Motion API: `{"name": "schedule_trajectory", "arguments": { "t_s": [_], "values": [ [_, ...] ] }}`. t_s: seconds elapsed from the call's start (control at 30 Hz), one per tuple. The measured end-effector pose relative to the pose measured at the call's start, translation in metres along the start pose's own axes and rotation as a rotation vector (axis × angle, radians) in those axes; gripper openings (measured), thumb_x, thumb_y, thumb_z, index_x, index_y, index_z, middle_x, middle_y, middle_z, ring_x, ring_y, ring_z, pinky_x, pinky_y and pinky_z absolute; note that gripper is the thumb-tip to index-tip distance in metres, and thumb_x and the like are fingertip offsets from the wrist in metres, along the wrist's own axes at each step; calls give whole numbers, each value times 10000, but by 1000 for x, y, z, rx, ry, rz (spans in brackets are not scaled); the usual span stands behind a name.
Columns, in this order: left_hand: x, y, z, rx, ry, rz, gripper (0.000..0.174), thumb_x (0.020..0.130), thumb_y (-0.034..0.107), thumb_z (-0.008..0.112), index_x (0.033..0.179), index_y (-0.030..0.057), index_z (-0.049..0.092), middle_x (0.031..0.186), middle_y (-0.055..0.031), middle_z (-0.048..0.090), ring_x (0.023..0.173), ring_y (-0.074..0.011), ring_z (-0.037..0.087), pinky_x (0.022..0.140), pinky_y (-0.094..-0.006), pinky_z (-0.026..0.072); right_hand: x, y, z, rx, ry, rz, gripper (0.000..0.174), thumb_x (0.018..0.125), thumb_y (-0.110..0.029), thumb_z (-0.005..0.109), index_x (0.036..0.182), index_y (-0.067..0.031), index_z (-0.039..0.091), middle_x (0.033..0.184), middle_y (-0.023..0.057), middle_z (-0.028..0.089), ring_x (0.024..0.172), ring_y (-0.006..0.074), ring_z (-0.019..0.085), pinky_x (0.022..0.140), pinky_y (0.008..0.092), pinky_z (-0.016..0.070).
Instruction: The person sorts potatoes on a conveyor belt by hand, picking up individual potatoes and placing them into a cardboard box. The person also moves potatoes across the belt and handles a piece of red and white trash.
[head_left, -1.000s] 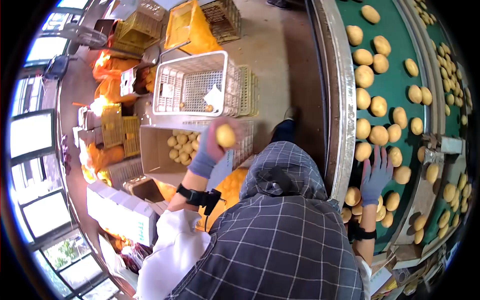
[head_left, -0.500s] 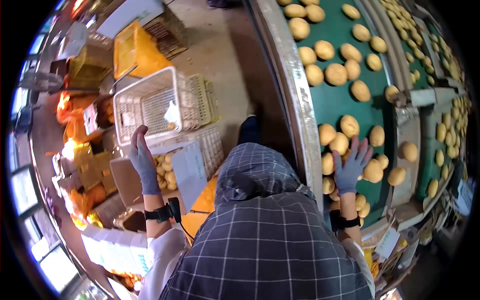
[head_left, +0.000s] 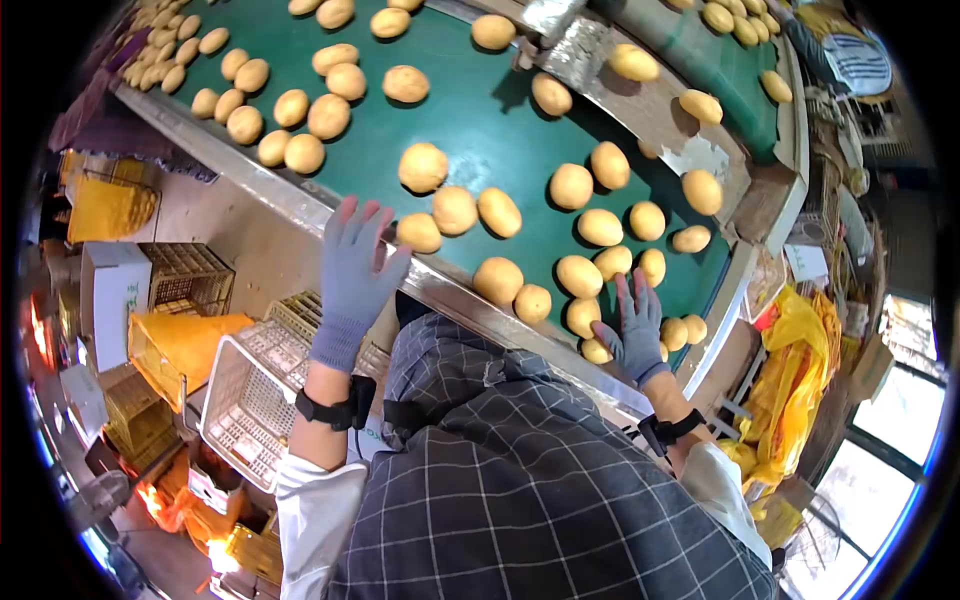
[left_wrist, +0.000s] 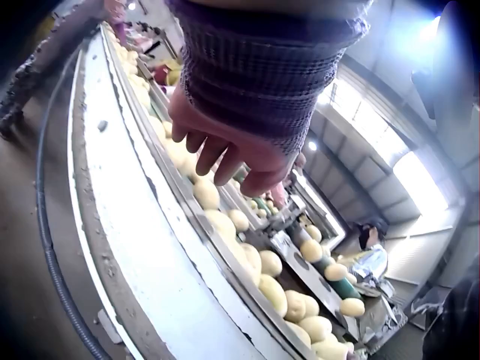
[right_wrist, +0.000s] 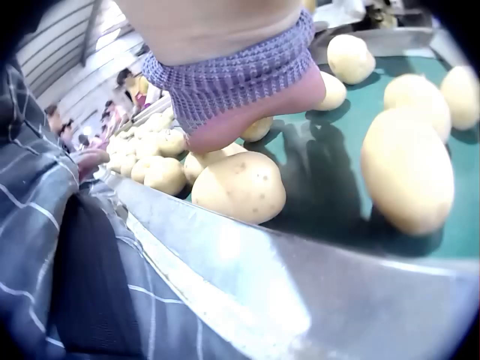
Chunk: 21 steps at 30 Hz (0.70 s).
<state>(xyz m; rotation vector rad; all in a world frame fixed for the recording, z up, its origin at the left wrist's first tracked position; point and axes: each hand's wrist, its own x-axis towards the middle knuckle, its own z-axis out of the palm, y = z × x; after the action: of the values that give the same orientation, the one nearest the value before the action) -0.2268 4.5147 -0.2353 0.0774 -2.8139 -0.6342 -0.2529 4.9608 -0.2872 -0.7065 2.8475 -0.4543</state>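
Observation:
In the head view my left hand (head_left: 362,265), in a grey glove with bare fingertips, reaches over the belt's metal edge with fingers extended and holds nothing. Its thumb side is close to a potato (head_left: 419,233). The left wrist view has that hand (left_wrist: 225,142) hanging above a row of potatoes (left_wrist: 272,295). At the belt's near right end, my gloved right hand (head_left: 637,330) lies among several potatoes, fingers spread, with one potato (head_left: 584,317) beside the thumb. From the right wrist, a large potato (right_wrist: 240,187) shows just below the hand (right_wrist: 255,116).
Many more potatoes lie scattered on the green belt (head_left: 480,150), bordered by a metal rail (head_left: 460,292). A white plastic crate (head_left: 245,400) and an orange-lined crate (head_left: 180,340) stand on the floor at left. Yellow net bags (head_left: 790,390) hang at right. Other people are farther off.
My left hand held a potato near the cardboard box, then was empty above the box, and now is at the belt edge. The view has turned toward the belt; my right hand stays over potatoes.

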Motion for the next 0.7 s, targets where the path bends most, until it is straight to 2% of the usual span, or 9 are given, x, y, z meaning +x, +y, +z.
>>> {"name": "schedule_trajectory", "arguments": {
  "t_s": [0.1,0.13,0.23,0.27,0.37,0.47,0.57,0.6,0.7],
  "values": [
    [13,3,20,139,-289,-5,582,850,374,777,1322,70,623,1379,-174,597,1377,-379,472,1134,-530,379,-9,-6,-6,56,68,83,855,899,-436,729,1583,-95,346,1593,231,336,1434,468,335,1184,551,280],
    [20,4,20,95,-262,19,647,787,414,805,1313,82,626,1286,-184,642,1263,-375,566,1077,-507,434,-10,-6,-4,80,146,89,802,890,-384,745,1547,-90,393,1562,224,371,1425,466,347,1173,545,297],
    [45,14,16,-52,-520,-203,646,750,382,818,1287,79,627,1152,-179,679,1094,-359,650,975,-471,502,2,-10,-6,227,253,117,544,866,-218,760,1357,-99,559,1420,163,496,1373,444,413,1142,527,350],
    [46,12,20,25,-479,-173,611,731,339,824,1249,75,634,1046,-167,688,995,-333,684,866,-429,536,7,-17,-6,228,277,81,545,862,-202,761,1360,-104,562,1423,157,497,1369,438,420,1138,530,355],
    [46,7,11,-277,-408,-166,602,747,299,824,1260,60,618,1080,-143,695,1016,-352,686,900,-462,543,31,-35,-17,224,301,-51,549,850,-170,768,1360,-113,572,1432,147,499,1368,427,429,1131,533,367],
    [43,21,-13,-1001,-570,-548,651,804,215,794,1386,72,541,1282,-129,644,1161,-335,669,998,-452,536,60,-45,-14,230,338,-113,549,843,-160,772,1356,-121,580,1443,145,498,1374,424,431,1131,536,370],
    [25,31,-19,-1687,-416,-574,725,853,133,725,1504,79,412,1491,-137,494,1317,-359,581,1106,-491,478,92,-54,-9,261,343,-142,546,837,-158,776,1349,-140,589,1468,148,490,1389,427,425,1135,537,368],
    [21,31,-14,-1898,-395,-510,784,869,125,656,1570,71,310,1602,-168,369,1389,-413,507,1143,-533,432,103,-58,-6,273,345,-160,544,838,-159,776,1349,-145,590,1472,149,489,1393,426,422,1135,538,367],
    [9,33,-13,-2278,-309,-574,805,889,205,624,1601,76,269,1630,-185,332,1420,-443,459,1165,-569,394,124,-68,2,308,297,-207,537,845,-175,772,1350,-154,590,1486,160,478,1401,428,415,1139,535,363]
  ]
}}
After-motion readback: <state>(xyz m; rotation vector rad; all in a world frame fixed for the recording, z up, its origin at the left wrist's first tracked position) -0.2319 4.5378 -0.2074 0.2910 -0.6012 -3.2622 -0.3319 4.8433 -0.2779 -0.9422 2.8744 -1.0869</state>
